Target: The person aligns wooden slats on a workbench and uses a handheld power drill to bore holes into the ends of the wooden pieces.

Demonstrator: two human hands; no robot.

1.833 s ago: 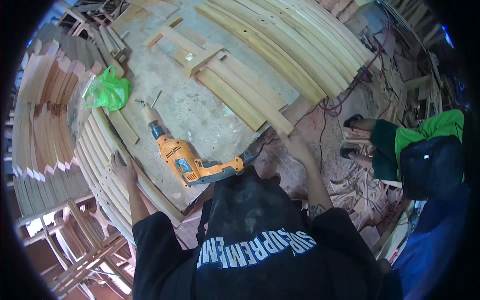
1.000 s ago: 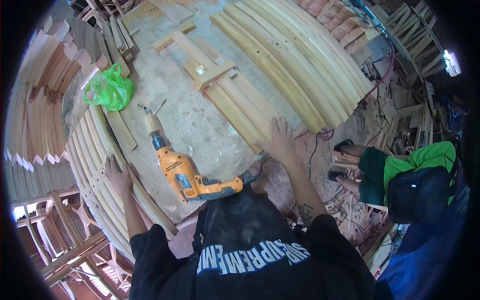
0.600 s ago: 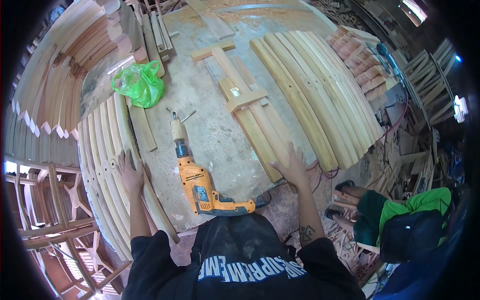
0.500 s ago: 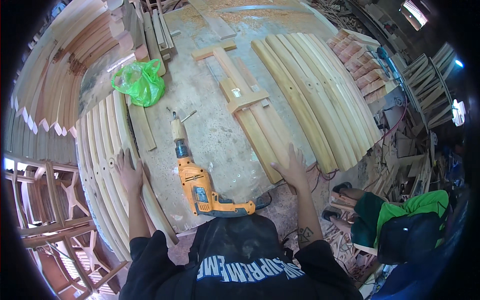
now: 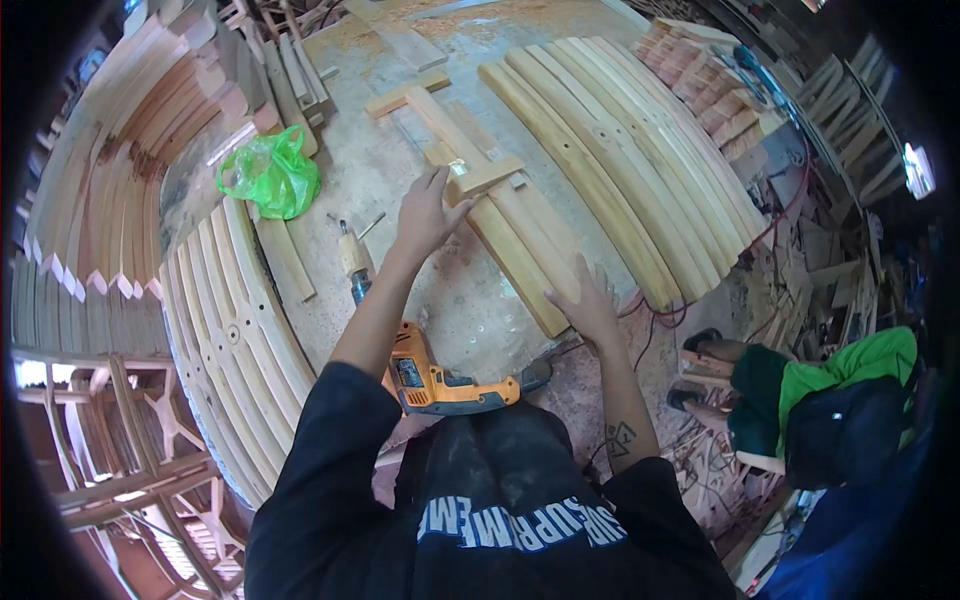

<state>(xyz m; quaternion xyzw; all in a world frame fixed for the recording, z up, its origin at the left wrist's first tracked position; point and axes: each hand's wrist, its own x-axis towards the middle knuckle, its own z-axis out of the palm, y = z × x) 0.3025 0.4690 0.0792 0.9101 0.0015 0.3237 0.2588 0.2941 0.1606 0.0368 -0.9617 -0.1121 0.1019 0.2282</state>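
My left hand reaches across to a wooden crosspiece, thumb and fingers apart around its left end. I cannot tell how firmly it touches. The crosspiece lies over long straight boards in a wooden frame on the worktable. Spread on the near end of these boards is my right hand, its fingers stretched and holding nothing. Below my left forearm lies an orange corded power drill, partly hidden by that arm. A pale wooden cylinder sits at its chuck, with a bit poking out.
Curved wooden slats lie side by side on the right, others on the left. A green plastic bag rests at the back left, near tall stacked curved pieces. Another person sits at the right among wood scraps.
My left hand has left the slats on the left and moved right and away from me to the crosspiece. My right hand stays on the boards. The view has shifted slightly.
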